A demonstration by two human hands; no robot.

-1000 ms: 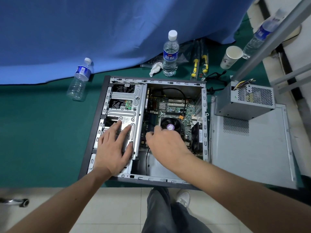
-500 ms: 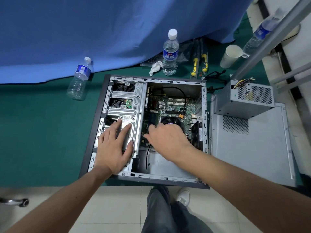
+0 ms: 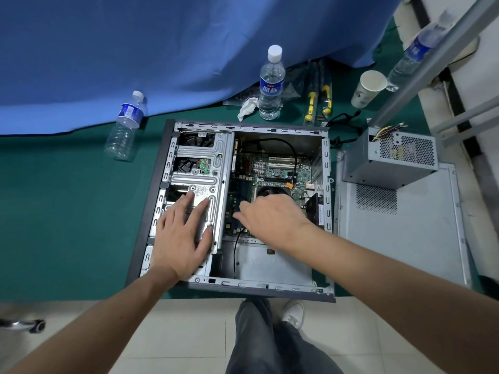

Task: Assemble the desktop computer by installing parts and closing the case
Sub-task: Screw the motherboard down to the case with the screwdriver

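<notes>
An open desktop case (image 3: 253, 288) lies flat on the green table. My left hand (image 3: 182, 236) rests flat on the silver drive cage (image 3: 201, 155), fingers spread and straight. Over the green motherboard (image 3: 272, 168), my right hand (image 3: 272, 220) covers most of the CPU fan (image 3: 266, 190), fingers pointing down toward the board; its fingertips are hidden, so whether it holds anything cannot be told. A grey power supply (image 3: 391, 157) stands outside the case on the removed side panel (image 3: 405, 238) to the right.
Two water bottles (image 3: 271, 82) (image 3: 124, 128) stand behind and left of the case, a third (image 3: 413, 58) at the far right by a paper cup (image 3: 368, 87). Yellow-handled tools (image 3: 318, 98), a crumpled tissue (image 3: 247, 107) and black cables (image 3: 344, 122) lie behind. A blue cloth (image 3: 162, 49) hangs at the back.
My right hand has shifted slightly up and right over the CPU fan, covering it more. My left hand has stayed on the drive cage.
</notes>
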